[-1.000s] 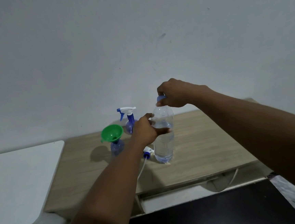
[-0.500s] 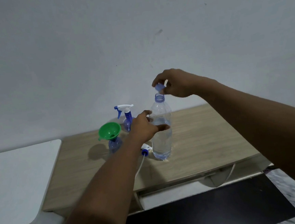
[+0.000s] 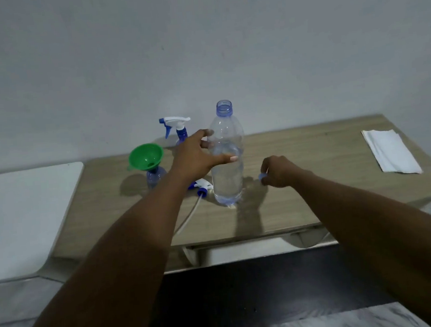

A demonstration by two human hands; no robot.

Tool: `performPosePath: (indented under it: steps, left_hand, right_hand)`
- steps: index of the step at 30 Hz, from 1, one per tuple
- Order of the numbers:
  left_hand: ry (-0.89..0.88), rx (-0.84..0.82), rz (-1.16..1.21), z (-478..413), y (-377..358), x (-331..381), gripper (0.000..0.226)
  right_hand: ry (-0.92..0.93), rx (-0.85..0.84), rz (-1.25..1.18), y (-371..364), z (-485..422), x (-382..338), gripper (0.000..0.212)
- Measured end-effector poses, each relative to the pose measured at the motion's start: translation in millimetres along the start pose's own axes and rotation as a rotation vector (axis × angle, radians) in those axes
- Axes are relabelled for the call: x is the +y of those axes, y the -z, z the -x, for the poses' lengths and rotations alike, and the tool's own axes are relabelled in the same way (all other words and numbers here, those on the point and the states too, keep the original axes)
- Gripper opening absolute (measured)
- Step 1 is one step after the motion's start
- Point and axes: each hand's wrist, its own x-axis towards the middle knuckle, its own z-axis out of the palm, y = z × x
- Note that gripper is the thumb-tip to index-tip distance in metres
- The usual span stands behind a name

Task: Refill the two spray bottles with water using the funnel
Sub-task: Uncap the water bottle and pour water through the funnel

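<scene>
Head view: left hand (image 3: 195,156) is wrapped around the mid-body of the water bottle (image 3: 227,162), thumb across the front, fingers behind. Clamped on it, most likely to steady it and get ready to lift and pour. Bottle stands upright on the wooden table (image 3: 313,160), neck open, roughly 2/3 full as far as the clear plastic lets me judge.

Right hand (image 3: 279,172) is low, just right of the bottle's base, fingertips pinched on the small blue cap (image 3: 261,177). Looks like it is parking the cap on the table so the hand is free; whether the cap touches the wood yet, cannot tell.

Everything else relative to the bottle:
- Green funnel (image 3: 146,156) sits in the neck of spray bottle 1 (image 3: 155,176), left of it, near. That is the pour target, already staged, and it lies on the left hand's side.
- Loose trigger head (image 3: 202,188) with its dip tube lies on the table just left of the base, presumably off spray bottle 1.
- Spray bottle 2 (image 3: 180,130), trigger on, stands behind-left.
- Folded paper towel (image 3: 388,151) is well apart to the right, probably for spills.

Judgement: 0 of 2 filled; pouring not yet begun.
</scene>
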Motion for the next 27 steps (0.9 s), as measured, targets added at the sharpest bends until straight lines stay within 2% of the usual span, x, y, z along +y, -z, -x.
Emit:
performPosePath:
  steps: [3,11,14,17,20,23,27]
  left_hand:
    - [0.013,0.0,0.031,1,-1,0,0.096]
    - [0.023,0.022,0.084,6,-4,-3,0.093]
    - [0.036,0.025,0.092,6,-5,-4,0.093]
    - [0.064,0.021,0.129,7,-5,-1,0.096]
    - [0.093,-0.007,0.16,6,-3,1,0.1]
    - [0.165,-0.034,0.208,4,0,1,0.095]
    - [0.232,0.0,0.243,8,13,14,0.072]
  right_hand:
    - [-0.008,-0.075,0.044,-36,-6,17,0.034]
    - [0.033,-0.094,0.108,-80,-21,36,0.03]
    - [0.045,-0.117,0.061,-73,-27,34,0.041]
    - [0.086,-0.028,-0.293,-48,-24,15,0.043]
    - [0.215,-0.107,-0.749,-15,-15,-13,0.068]
    - [0.395,-0.209,-0.828,6,-5,-34,0.085]
    - [0.41,-0.067,-0.893,8,3,-56,0.072]
